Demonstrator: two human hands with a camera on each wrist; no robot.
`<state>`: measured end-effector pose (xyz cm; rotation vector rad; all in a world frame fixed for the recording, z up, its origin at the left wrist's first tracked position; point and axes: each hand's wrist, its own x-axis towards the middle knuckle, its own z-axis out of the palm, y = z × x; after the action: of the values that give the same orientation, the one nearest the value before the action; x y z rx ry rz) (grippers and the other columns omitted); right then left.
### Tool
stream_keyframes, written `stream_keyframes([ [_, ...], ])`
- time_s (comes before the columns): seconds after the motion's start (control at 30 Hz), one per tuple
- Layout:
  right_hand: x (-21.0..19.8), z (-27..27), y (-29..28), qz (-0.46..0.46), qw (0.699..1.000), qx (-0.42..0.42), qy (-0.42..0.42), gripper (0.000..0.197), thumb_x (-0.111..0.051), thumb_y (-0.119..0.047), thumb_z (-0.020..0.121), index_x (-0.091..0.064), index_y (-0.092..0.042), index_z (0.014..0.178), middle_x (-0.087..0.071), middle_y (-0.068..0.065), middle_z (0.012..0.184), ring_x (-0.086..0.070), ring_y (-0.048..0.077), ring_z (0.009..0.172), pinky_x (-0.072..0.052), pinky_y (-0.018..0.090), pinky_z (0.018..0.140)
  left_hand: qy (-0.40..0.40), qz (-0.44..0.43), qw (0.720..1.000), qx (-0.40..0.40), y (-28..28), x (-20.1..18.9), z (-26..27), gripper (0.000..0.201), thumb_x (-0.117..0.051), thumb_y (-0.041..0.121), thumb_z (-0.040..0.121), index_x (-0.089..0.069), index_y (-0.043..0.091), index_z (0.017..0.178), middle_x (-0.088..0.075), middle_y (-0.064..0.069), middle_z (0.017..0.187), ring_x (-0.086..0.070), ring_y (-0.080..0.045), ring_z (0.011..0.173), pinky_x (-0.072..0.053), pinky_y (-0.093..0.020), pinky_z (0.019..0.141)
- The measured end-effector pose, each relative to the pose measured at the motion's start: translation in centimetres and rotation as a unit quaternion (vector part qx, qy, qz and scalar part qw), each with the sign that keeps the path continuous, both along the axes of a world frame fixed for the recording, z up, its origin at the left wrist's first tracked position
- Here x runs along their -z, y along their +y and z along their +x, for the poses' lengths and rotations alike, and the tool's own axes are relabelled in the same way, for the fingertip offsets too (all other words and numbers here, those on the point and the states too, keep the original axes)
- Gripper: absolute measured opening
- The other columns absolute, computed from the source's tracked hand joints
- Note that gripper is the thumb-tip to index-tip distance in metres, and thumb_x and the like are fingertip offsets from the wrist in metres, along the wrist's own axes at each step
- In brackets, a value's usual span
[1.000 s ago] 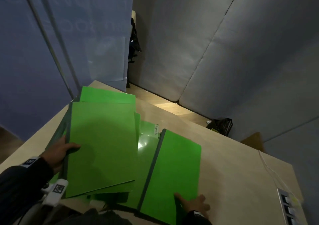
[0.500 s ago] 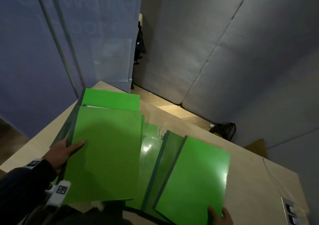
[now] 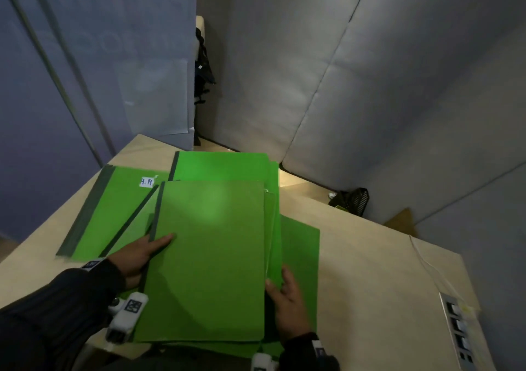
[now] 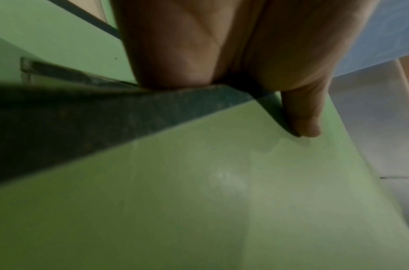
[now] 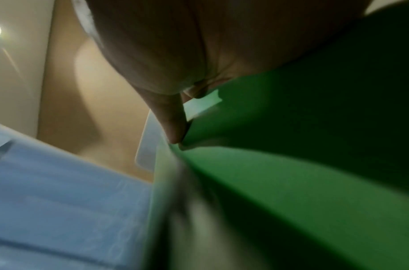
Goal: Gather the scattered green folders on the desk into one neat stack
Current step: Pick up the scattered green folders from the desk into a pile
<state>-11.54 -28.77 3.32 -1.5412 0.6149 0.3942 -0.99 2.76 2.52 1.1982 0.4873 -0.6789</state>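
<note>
Several green folders lie overlapped at the near left of the desk (image 3: pixel 370 285). The top folder (image 3: pixel 210 262) has a dark spine on its left. My left hand (image 3: pixel 148 252) grips that spine edge, thumb on the cover and fingers hidden beneath; the left wrist view shows the thumb (image 4: pixel 302 118) lying on the green cover (image 4: pixel 222 201). My right hand (image 3: pixel 284 288) rests with straight fingers on a lower folder (image 3: pixel 301 256) that pokes out to the right, thumb against the top folder's right edge. A labelled folder (image 3: pixel 113 208) fans out left and another (image 3: pixel 222 165) behind.
A socket strip (image 3: pixel 458 330) with a white cable (image 3: pixel 427 262) sits at the desk's right edge. A black basket (image 3: pixel 353 199) stands on the floor beyond the desk. Padded wall panels close in behind and to the left.
The folder my right hand held out to the right has come in under the top folder. My right hand moved left to the stack's right edge. The left hand kept its hold.
</note>
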Motion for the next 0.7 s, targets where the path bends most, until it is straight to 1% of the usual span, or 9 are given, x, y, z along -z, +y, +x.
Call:
stream_keyframes([
  [0.07, 0.3, 0.5, 1.3, 0.037, 0.999, 0.012, 0.018, 0.050, -0.044, -0.017, 0.104, -0.032, -0.021, 0.152, -0.056, -0.007, 0.132, -0.058, -0.001, 0.094, -0.052, 0.011, 0.063, -0.004, -0.005, 1.000, -0.005, -0.4, 0.1, 0.1, 0.036, -0.058, 0.024, 0.089, -0.061, -0.005, 0.111, -0.073, -0.024, 0.086, -0.073, -0.033, 0.069, -0.061, -0.044, 0.062],
  [0.1, 1.2, 0.5, 1.1, 0.028, 0.999, 0.025, 0.021, 0.043, -0.048, -0.034, 0.102, -0.043, -0.027, 0.144, -0.058, -0.009, 0.125, -0.057, -0.002, 0.093, -0.053, 0.013, 0.065, -0.013, 0.001, 1.000, -0.009, -0.4, 0.1, 0.2, 0.038, -0.059, 0.025, 0.088, -0.061, -0.005, 0.111, -0.073, -0.024, 0.088, -0.073, -0.033, 0.070, -0.061, -0.044, 0.065],
  [0.13, 2.1, 0.3, 0.4, -0.008, 0.999, 0.019, 0.028, 0.052, -0.054, -0.061, 0.090, -0.051, -0.033, 0.133, -0.059, -0.008, 0.126, -0.056, 0.001, 0.098, -0.053, 0.017, 0.068, -0.026, 0.013, 0.999, -0.015, -0.1, 0.2, 0.3, 0.040, -0.062, 0.026, 0.086, -0.062, -0.004, 0.112, -0.073, -0.026, 0.093, -0.073, -0.034, 0.073, -0.060, -0.047, 0.071],
  [0.2, 5.2, -0.6, -2.2, -0.130, 0.989, 0.011, 0.074, 0.104, -0.056, -0.096, 0.046, -0.053, -0.031, 0.128, -0.057, -0.003, 0.132, -0.058, 0.015, 0.110, -0.055, 0.034, 0.082, -0.049, 0.044, 0.997, -0.029, 0.9, 0.6, 0.5, 0.039, -0.062, 0.027, 0.087, -0.063, 0.000, 0.115, -0.071, -0.028, 0.104, -0.072, -0.037, 0.083, -0.054, -0.055, 0.084],
  [0.27, 8.3, -1.7, -5.0, -0.291, 0.944, 0.011, 0.153, 0.117, -0.066, -0.089, 0.047, -0.045, -0.023, 0.141, -0.050, 0.010, 0.143, -0.051, 0.032, 0.126, -0.044, 0.048, 0.105, -0.067, 0.072, 0.994, -0.048, 1.9, 0.6, 0.5, 0.030, -0.059, 0.024, 0.091, -0.062, 0.008, 0.116, -0.073, -0.024, 0.103, -0.072, -0.036, 0.083, -0.056, -0.055, 0.081],
  [0.37, 10.1, -2.9, -6.9, -0.370, 0.885, 0.023, 0.280, 0.114, -0.077, -0.075, 0.048, -0.038, -0.016, 0.137, -0.044, 0.018, 0.139, -0.045, 0.041, 0.127, -0.039, 0.047, 0.106, -0.093, 0.093, 0.988, -0.078, 3.4, 0.5, 0.1, 0.022, -0.056, 0.017, 0.094, -0.059, 0.022, 0.115, -0.076, -0.018, 0.095, -0.073, -0.034, 0.076, -0.060, -0.049, 0.066],
  [0.47, 10.2, -2.3, -6.6, -0.330, 0.898, 0.040, 0.289, 0.107, -0.086, -0.063, 0.038, -0.039, -0.013, 0.121, -0.052, 0.018, 0.123, -0.056, 0.041, 0.115, -0.049, 0.046, 0.099, -0.098, 0.106, 0.984, -0.104, 4.8, 0.4, -0.3, 0.023, -0.054, 0.013, 0.095, -0.058, 0.028, 0.112, -0.074, -0.016, 0.095, -0.071, -0.034, 0.075, -0.061, -0.047, 0.060],
  [0.57, 11.4, -2.0, -7.9, -0.287, 0.924, 0.079, 0.240, 0.085, -0.087, -0.050, 0.032, -0.065, -0.007, 0.102, -0.072, 0.018, 0.103, -0.070, 0.036, 0.093, -0.059, 0.041, 0.088, -0.085, 0.117, 0.982, -0.121, 5.7, 0.4, -0.6, 0.032, -0.063, 0.020, 0.087, -0.060, 0.012, 0.118, -0.076, -0.018, 0.091, -0.073, -0.034, 0.072, -0.059, -0.051, 0.065],
  [0.7, 10.0, -2.8, -10.3, -0.325, 0.922, 0.109, 0.180, 0.034, -0.085, -0.037, 0.057, -0.071, -0.011, 0.075, -0.076, 0.019, 0.091, -0.066, 0.032, 0.078, -0.058, 0.040, 0.086, -0.060, 0.119, 0.983, -0.128, 7.6, 1.8, -0.9, 0.057, -0.078, 0.039, 0.065, -0.068, 0.006, 0.111, -0.072, -0.026, 0.105, -0.067, -0.046, 0.098, -0.045, -0.069, 0.090],
])
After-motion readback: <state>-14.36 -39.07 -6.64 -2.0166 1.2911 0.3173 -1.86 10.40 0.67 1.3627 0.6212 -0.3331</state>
